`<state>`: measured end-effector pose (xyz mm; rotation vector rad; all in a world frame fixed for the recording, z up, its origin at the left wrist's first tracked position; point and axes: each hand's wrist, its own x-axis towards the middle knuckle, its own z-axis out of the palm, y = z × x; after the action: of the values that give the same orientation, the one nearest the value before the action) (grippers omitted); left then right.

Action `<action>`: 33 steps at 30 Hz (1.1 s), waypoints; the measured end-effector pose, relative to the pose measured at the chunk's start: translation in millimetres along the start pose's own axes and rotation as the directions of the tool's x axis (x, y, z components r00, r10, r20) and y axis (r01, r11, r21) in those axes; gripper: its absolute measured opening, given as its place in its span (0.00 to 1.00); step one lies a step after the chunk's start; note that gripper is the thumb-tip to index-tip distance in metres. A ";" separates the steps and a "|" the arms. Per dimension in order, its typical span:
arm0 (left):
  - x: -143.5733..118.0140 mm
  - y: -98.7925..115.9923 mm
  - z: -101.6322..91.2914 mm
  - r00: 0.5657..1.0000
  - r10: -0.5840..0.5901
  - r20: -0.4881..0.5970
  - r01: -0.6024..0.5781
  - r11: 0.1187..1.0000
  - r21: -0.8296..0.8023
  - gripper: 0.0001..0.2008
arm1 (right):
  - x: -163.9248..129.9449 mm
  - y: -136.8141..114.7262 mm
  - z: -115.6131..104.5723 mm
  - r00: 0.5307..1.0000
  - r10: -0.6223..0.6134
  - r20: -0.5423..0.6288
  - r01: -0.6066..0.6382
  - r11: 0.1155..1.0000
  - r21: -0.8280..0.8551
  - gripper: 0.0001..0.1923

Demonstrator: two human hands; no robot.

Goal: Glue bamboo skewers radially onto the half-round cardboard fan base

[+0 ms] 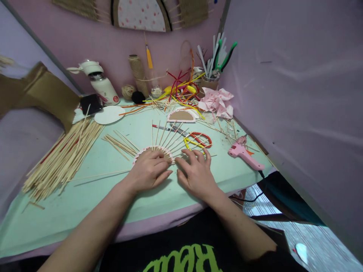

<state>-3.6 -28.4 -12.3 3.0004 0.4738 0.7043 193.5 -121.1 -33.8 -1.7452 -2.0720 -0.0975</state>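
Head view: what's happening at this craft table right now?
A person presses the left hand flat on a half-round card piece that has thin sticks fanning out from its edge. The right hand lies beside it, fingers spread on the sticks. A stick pile lies left, a pink glue gun right, on the green table.

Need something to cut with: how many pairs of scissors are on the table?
2: the red-handled scissors and the yellow-handled scissors lie together just beyond the right hand. More may be hidden in the clutter.
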 end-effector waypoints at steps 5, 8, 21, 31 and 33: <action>0.3 -0.1 0.2 1.000 0.005 -0.006 -0.005 1.000 0.013 0.12 | 0.3 0.5 0.6 1.000 0.000 0.003 0.000 1.000 -0.004 0.16; 1.4 0.6 -0.3 0.999 0.015 -0.030 -0.014 1.000 0.011 0.10 | -0.4 0.2 2.3 1.000 0.004 -0.022 -0.004 1.000 -0.002 0.20; -1.3 2.0 -4.1 0.969 -0.031 -0.246 0.023 0.999 -0.037 0.07 | -13.0 68.0 -17.1 0.756 0.298 -0.583 -0.197 0.952 0.232 0.14; 0.9 -0.1 -0.5 0.979 -0.010 -0.203 0.004 1.000 -0.030 0.06 | -3.6 86.2 -2.6 0.893 0.361 -0.270 -0.337 0.932 0.131 0.23; -0.3 -0.7 0.8 0.979 -0.031 -0.201 0.025 0.999 -0.033 0.05 | -4.2 85.7 -2.1 0.903 0.351 -0.247 -0.334 0.936 0.109 0.23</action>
<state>-3.6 -27.8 -13.2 2.9017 0.5061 1.0103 276.3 -107.9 -51.9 -1.9133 -1.5412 -0.1471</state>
